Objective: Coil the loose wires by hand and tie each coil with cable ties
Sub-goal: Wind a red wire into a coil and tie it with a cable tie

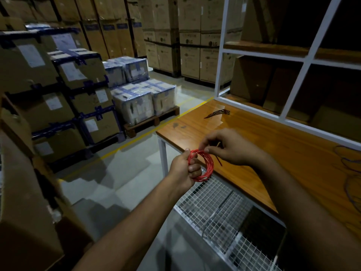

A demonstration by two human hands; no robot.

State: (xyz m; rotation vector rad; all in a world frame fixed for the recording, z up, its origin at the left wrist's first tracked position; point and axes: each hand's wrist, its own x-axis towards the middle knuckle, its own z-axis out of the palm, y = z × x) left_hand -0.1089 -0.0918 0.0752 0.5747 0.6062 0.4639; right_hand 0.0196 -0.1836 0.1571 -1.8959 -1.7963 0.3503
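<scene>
STEP: tying red coil, held above table near-left corner | left hand grips coil | right hand pinches cable tie at coil top | NEXT: likely thread tail, cinch | spare ties far

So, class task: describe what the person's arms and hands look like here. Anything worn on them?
Both hands, the left hand and the right hand, are bare: no gloves, and no rings or watch can be made out. Both forearms are bare as far as the frame shows, with no sleeve in view. The dim light hides finer detail.
</scene>
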